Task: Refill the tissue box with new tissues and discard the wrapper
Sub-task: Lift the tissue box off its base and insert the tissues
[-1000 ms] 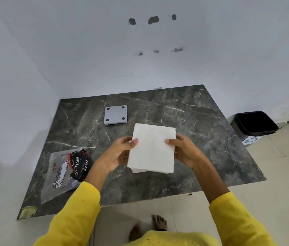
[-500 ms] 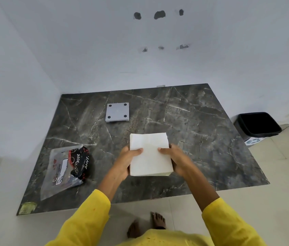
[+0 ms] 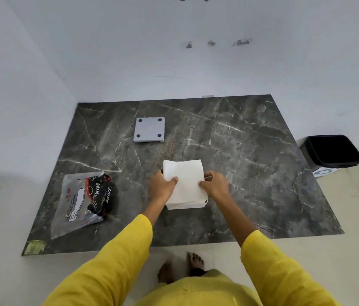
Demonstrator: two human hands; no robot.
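A white stack of tissues (image 3: 185, 182) lies low over the middle of the dark marble table (image 3: 251, 151), on a white base whose corner (image 3: 205, 202) shows at the lower right. My left hand (image 3: 163, 187) grips the stack's left edge, thumb on top. My right hand (image 3: 215, 186) grips its right edge the same way. The empty plastic wrapper (image 3: 83, 199), clear with black and red print, lies flat at the table's left front. A grey square plate with four dark dots (image 3: 149, 129) rests further back.
A black bin (image 3: 333, 151) stands on the floor to the right of the table. White walls close the back and left sides. My bare feet (image 3: 180, 268) are on the tiled floor at the table's front edge.
Both hands have lowered the tissue stack from a tilted, raised hold down to the table's middle, where it now sits flat.
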